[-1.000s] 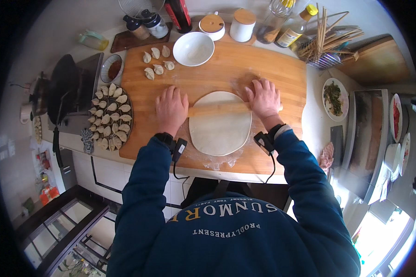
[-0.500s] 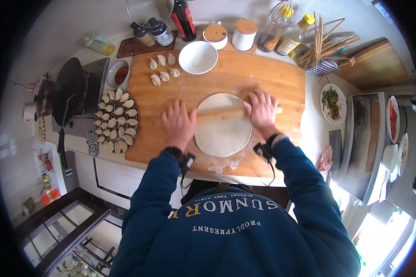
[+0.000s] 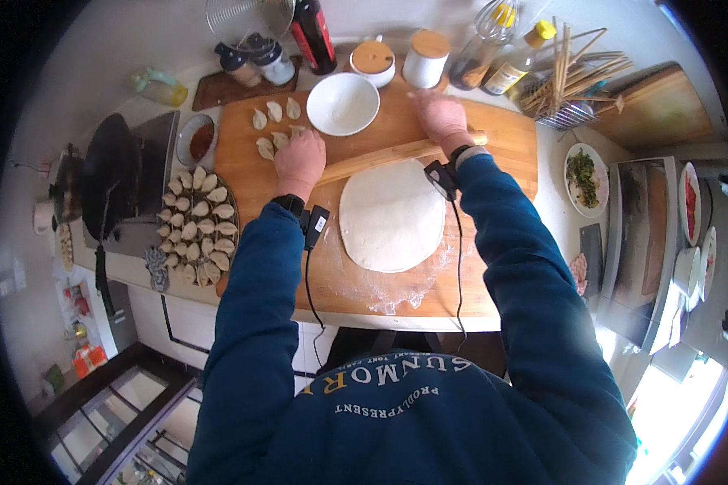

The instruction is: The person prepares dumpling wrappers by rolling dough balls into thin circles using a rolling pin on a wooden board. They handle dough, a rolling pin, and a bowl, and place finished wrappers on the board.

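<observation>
A wooden rolling pin [image 3: 388, 158] lies slantwise across the far edge of a round sheet of dough [image 3: 391, 218]. My left hand [image 3: 301, 160] is at the pin's left end, its fingers reaching past it beside several small dumplings [image 3: 265, 148]. Near the pin's right end, the heel of my right hand [image 3: 442, 117] rests over the wood, fingers pointing away beyond it. Neither hand wraps round the pin; the fingertips are partly hidden. Flour dusts the wooden board [image 3: 493, 218] around the dough.
A white bowl [image 3: 343, 104] stands on the board's far side. Lidded jars [image 3: 425, 59] and bottles line the back. To the left are a round tray of dumplings [image 3: 198, 226], a sauce bowl [image 3: 196, 139] and a wok [image 3: 109, 178]. A plate of chopped greens [image 3: 586, 181] sits right.
Both hands have moved away from me, rolling the pin from the dough's upper middle to its far edge. The fingers now reach past the pin, and more of the dough shows.
</observation>
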`<state>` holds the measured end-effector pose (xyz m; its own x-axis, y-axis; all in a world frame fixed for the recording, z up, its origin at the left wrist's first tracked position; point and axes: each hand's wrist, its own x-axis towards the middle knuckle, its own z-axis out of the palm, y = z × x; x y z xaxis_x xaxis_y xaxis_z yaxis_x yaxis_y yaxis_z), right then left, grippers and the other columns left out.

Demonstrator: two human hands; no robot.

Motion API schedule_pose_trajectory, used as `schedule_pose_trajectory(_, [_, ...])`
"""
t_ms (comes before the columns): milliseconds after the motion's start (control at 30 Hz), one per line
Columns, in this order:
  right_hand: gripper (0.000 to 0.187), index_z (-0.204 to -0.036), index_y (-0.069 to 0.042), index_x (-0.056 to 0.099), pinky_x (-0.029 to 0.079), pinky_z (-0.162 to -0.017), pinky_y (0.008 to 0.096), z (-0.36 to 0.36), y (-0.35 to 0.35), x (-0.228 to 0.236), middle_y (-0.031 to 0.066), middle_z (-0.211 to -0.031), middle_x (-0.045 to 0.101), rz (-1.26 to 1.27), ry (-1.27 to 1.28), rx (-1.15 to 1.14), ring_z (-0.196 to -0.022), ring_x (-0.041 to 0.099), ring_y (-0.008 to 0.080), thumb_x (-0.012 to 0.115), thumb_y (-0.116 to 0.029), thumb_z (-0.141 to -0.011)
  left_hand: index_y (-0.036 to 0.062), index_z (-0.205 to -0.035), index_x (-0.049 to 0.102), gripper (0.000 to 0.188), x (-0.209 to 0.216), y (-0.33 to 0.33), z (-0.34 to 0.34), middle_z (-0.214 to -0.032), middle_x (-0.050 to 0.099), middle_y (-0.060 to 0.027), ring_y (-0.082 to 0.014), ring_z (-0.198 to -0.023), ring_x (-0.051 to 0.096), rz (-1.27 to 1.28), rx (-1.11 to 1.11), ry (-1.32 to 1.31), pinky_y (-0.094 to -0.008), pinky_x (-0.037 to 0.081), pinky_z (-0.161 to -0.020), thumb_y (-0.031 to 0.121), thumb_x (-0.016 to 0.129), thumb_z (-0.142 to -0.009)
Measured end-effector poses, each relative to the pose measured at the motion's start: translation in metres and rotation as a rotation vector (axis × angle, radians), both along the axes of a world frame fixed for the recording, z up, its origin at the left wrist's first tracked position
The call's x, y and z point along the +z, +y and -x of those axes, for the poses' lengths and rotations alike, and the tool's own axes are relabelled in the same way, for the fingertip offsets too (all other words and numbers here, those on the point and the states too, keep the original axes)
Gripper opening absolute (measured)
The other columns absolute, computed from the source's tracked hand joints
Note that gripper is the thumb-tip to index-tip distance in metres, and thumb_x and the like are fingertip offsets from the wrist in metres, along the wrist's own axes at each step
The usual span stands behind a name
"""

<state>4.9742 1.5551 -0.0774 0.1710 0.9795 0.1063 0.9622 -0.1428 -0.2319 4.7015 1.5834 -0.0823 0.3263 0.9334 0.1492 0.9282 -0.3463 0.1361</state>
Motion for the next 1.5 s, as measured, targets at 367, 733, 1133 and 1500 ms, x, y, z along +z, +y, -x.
schedule_pose_trajectory(367, [0.030,-0.086,-0.010,0.067,0.049,-0.072,0.0462,0.026,-0.131,-0.020,0.0158,-0.084,0.066,0.382,0.247,0.055,-0.082,0.063,0.0354,0.058,-0.038,-0.085,0.0040,-0.079,0.065,0.037,0.005,-0.111,0.034,-0.075,0.065,-0.0142,-0.0320,-0.075,0.062,0.002,-0.139,0.147,-0.0453,0.048,-0.068,0.035,0.049,-0.092])
schedule_pose_trajectory(733, [0.046,-0.121,-0.011,0.059,0.023,-0.105,0.0522,0.019,-0.284,-0.018,0.0105,-0.126,0.053,-0.117,-0.116,-0.047,-0.125,0.042,0.0278,0.060,-0.039,-0.085,0.0023,-0.110,0.055,0.041,0.003,-0.244,0.050,-0.113,0.056,-0.0175,-0.0367,-0.107,0.050,-0.203,-0.048,-0.053,-0.0502,0.034,-0.096,0.033,0.060,-0.084])
schedule_pose_trajectory(1133, [0.029,-0.091,-0.012,0.064,0.040,-0.083,0.0429,-0.017,-0.115,-0.010,0.0072,-0.091,0.065,-0.120,-0.076,-0.035,-0.091,0.059,0.0273,0.052,-0.039,-0.092,0.0025,-0.090,0.066,0.029,0.004,-0.062,0.015,-0.098,0.065,-0.0120,-0.0286,-0.095,0.059,-0.141,-0.136,0.020,-0.0462,0.037,-0.094,0.028,0.051,-0.092])
schedule_pose_trajectory(1500, [0.042,-0.116,-0.013,0.060,0.033,-0.097,0.0479,0.039,-0.177,-0.024,0.0080,-0.124,0.054,-0.117,-0.112,-0.039,-0.116,0.048,0.0270,0.054,-0.043,-0.088,0.0060,-0.119,0.058,0.043,0.007,-0.137,0.022,-0.132,0.051,-0.0156,-0.0295,-0.119,0.048,-0.159,-0.092,0.081,-0.0468,0.032,-0.098,0.036,0.054,-0.089])
